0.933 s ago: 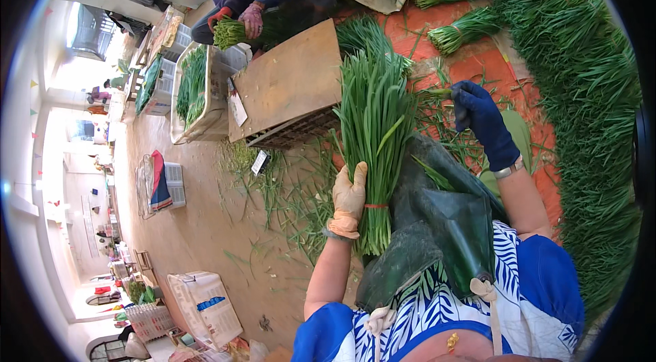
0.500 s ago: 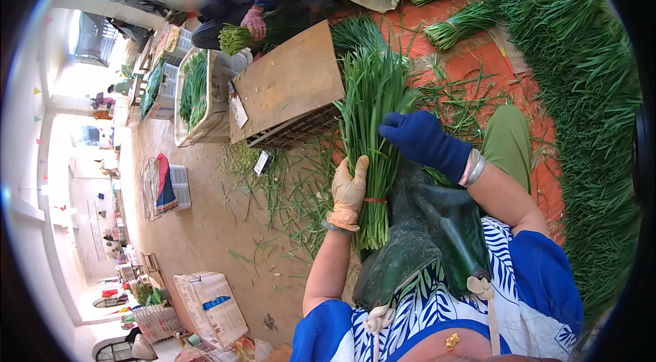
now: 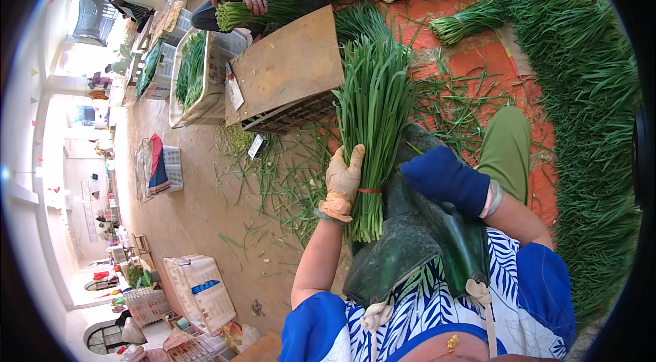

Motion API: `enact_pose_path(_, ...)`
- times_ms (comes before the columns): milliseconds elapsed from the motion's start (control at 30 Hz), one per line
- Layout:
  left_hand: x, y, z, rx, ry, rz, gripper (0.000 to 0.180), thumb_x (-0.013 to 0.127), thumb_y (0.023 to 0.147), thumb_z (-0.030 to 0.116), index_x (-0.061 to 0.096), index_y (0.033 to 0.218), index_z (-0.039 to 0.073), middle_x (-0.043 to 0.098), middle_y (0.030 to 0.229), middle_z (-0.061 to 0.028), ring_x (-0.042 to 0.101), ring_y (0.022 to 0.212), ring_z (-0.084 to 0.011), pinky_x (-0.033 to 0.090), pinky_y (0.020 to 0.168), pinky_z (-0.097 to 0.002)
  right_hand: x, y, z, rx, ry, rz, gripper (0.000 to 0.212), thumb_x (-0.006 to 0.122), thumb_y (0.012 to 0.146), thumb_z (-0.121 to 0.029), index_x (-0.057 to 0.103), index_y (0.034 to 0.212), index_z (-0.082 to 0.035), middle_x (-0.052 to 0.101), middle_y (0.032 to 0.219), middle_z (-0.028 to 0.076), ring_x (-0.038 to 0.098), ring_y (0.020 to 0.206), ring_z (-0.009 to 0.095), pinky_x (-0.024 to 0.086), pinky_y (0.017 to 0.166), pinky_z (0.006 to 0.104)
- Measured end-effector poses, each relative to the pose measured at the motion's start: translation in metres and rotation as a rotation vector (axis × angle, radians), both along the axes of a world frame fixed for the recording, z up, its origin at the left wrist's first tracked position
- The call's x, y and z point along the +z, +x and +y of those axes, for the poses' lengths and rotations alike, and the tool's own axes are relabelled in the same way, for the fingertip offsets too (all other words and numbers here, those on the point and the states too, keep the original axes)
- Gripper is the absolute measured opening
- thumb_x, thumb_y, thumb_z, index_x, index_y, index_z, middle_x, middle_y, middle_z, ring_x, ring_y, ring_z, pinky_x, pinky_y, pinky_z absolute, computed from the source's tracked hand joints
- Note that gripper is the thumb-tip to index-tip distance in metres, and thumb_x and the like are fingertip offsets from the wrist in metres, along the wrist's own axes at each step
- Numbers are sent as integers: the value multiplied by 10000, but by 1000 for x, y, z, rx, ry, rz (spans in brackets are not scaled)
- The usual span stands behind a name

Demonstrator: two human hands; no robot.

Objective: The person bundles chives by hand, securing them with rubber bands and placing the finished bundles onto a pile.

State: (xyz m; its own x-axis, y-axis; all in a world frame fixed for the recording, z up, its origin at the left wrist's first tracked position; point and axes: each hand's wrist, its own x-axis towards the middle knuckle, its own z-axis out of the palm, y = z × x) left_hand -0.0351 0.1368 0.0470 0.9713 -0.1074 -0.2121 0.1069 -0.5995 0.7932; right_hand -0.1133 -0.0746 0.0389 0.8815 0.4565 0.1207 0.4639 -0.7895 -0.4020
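A thick bunch of garlic chives (image 3: 372, 116) stands in front of me, leaf tips pointing away and pale cut ends near my apron. A red band (image 3: 370, 190) circles its lower part. My left hand (image 3: 344, 181), in a tan glove, grips the bunch from the left just above that band. Right of the bunch is my right hand (image 3: 445, 179) in a dark blue glove, above the dark green apron (image 3: 427, 225) on my lap. Its fingers are curled in, and what they hold, if anything, is hidden.
Ahead, a board (image 3: 287, 68) lies on a crate. Behind it a co-worker's gloved hand (image 3: 256, 0) holds another bunch. Chives are heaped along the right (image 3: 588, 123), and one bunch (image 3: 468, 22) lies on the orange sheet (image 3: 536, 106). Loose leaves litter the floor; a white basket (image 3: 208, 75) stands left.
My right hand has come away from the leaves, moving down and toward me. My left hand keeps its hold on the bunch. The co-worker's second hand has come into view at their bunch.
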Motion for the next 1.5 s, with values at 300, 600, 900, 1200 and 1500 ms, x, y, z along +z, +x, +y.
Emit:
enact_pose_path(300,8,-3,-5,-22,64,-22,603,604,880,520,585,1168,-10,666,1046,-174,637,972,-294,472,855,-371,-1,36,13,-150,470,-317,446,659,809,-201,571,1242,-143,556,598,68,574,500,274,425,453,396)
enact_pose_path(600,0,-2,1,37,-105,87,631,596,908,483,530,1235,-52,641,1125,-135,603,1005,-217,461,888,-317,-29,19,33,-58,-74,-184,536,508,836,-156,450,1364,-90,522,578,7,520,445,188,380,390,349)
enact_pose_path(900,-23,2,13,57,-292,164,564,560,945,442,537,1224,-48,635,1106,-97,591,972,-152,475,854,-273,-31,8,31,-73,-19,-101,531,532,852,-161,452,1372,-86,576,623,46,557,481,219,398,418,376)
enact_pose_path(1200,-6,-6,-6,-23,-20,-33,470,611,918,410,606,1129,-10,678,1003,-123,619,910,-207,472,833,-341,27,63,11,-392,839,833,346,633,860,-365,647,723,-48,612,625,115,611,552,249,468,536,389)
enact_pose_path(1500,-31,8,22,71,-394,234,487,569,954,385,543,1192,-39,657,1037,-89,609,896,-149,484,817,-275,56,-8,42,567,297,-126,58,611,741,-174,592,717,-124,561,591,85,616,546,267,473,455,394)
